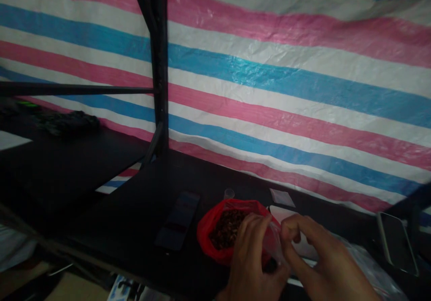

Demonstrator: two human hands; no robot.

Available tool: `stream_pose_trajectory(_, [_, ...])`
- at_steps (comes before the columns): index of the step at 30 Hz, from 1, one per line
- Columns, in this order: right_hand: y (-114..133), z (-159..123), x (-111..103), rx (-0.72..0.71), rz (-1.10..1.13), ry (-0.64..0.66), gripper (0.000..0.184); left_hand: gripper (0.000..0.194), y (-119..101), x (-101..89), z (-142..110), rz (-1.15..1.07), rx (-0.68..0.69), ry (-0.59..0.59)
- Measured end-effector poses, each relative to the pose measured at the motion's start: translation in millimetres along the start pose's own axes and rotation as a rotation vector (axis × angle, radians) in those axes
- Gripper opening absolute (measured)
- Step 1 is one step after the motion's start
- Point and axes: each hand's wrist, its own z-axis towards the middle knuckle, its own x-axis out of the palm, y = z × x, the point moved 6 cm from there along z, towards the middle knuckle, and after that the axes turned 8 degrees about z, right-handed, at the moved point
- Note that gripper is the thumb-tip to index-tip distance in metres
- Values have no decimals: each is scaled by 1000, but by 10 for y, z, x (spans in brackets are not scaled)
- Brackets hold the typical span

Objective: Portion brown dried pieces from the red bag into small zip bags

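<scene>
A red plastic bag (208, 231) full of small dark pieces sits open on a black table (141, 202) near the bottom middle. My left hand (252, 258) rests on the bag's right rim, fingers curled over the edge. My right hand (313, 256) is just to the right, fingers pinched together on a small clear plastic bag (273, 245) held between the two hands. What is inside the clear bag cannot be made out.
A dark phone (178, 220) lies flat left of the red bag. A small clear cup (229, 194) and a white slip (282, 197) sit behind it. Another phone (397, 242) lies at the right. A black metal post (158, 67) rises before a striped tarp (286, 76).
</scene>
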Motion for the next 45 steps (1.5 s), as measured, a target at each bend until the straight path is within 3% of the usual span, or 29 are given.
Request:
stream_pose_trajectory(3, [-35,65,79,94,45,78,14,75,54,-75,66,-44,-15,45])
stream_pose_trajectory(5, [-44,96,112,120,60,96,14,65,77,-128,128,-67,-7,72])
stream_pose_trajectory(8, [-81,106,122,175,70,96,11,49,41,-167,219,-71,111,157])
stream_pose_trajectory(11, [-103,93,84,217,47,83,13,48,29,-154,247,-72,160,212])
stream_pose_trajectory(19, [-23,74,-27,139,104,76,23,76,207,83,73,-143,-93,380])
stream_pose_trajectory(22, [-62,38,-29,112,11,135,19,62,194,95,79,-144,-56,433])
stream_pose_trajectory(26, [-80,6,-62,70,-119,188,29,47,129,116,98,-92,50,485])
stream_pose_trajectory(32, [-102,-46,-90,85,-101,182,37,56,63,199,18,12,139,515])
stream_pose_trajectory(37, [-158,-39,-71,120,-133,179,29,83,-27,181,53,-87,93,613])
stream_pose_trajectory(40, [-131,-6,-57,97,-188,207,31,72,-33,134,137,-154,29,634])
stream_pose_trajectory(45, [-105,-32,-56,71,-168,186,32,65,-14,90,257,-77,122,625])
